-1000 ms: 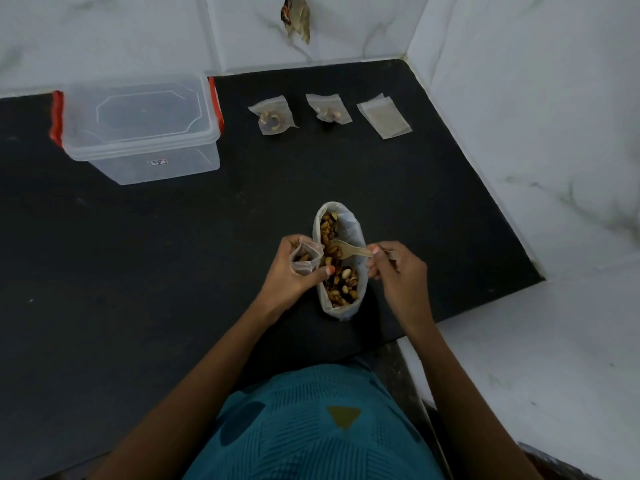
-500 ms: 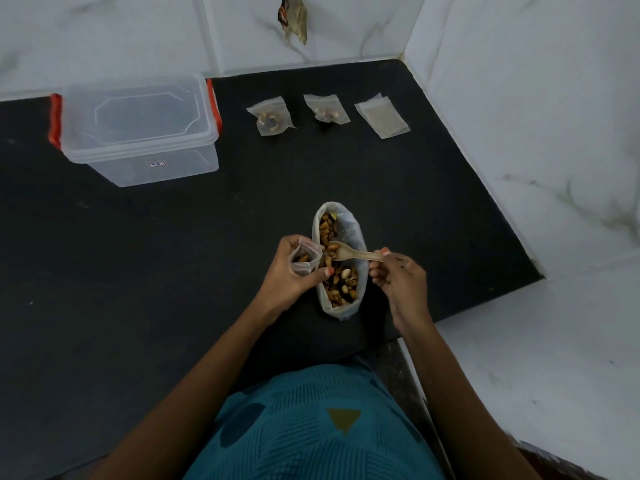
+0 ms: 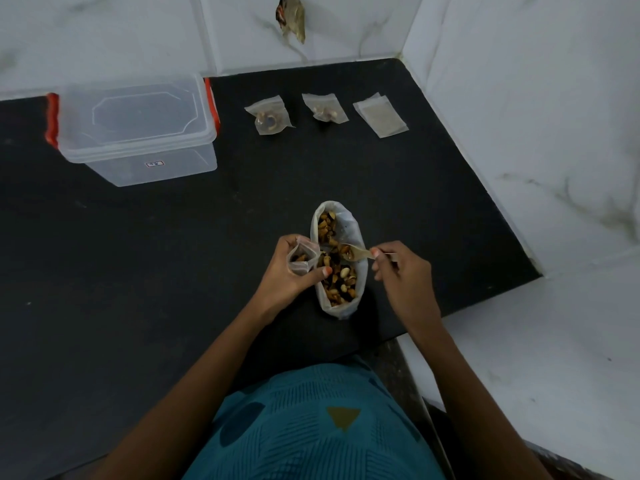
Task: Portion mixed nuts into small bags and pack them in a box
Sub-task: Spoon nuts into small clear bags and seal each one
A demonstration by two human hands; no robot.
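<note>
- The left hand [image 3: 287, 273] is gripping the small bag [image 3: 300, 260], mouth up, against the left rim of the nut bag [image 3: 350, 223].
- The right hand [image 3: 403, 275] is pinching the spoon [image 3: 358, 253], which is lying crosswise with its bowl pointing left toward that small bag.
- Compared with a moment earlier, the bowl is sitting slightly rightward; the small bag is holding position.

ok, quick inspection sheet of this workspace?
Surface: black countertop.
Job's things: open nut bag at centre; small bag held beside it; spoon with its bowl in the nuts; two filled bags and empty bags at the back; lidded clear box back left.
Clutter: nothing seen.
Grippers: left hand holds the small bag; right hand pinches the spoon handle.
Cables: nothing seen.
Surroundings: white marbled walls; small brown object on the back wall, unidentifiable.
</note>
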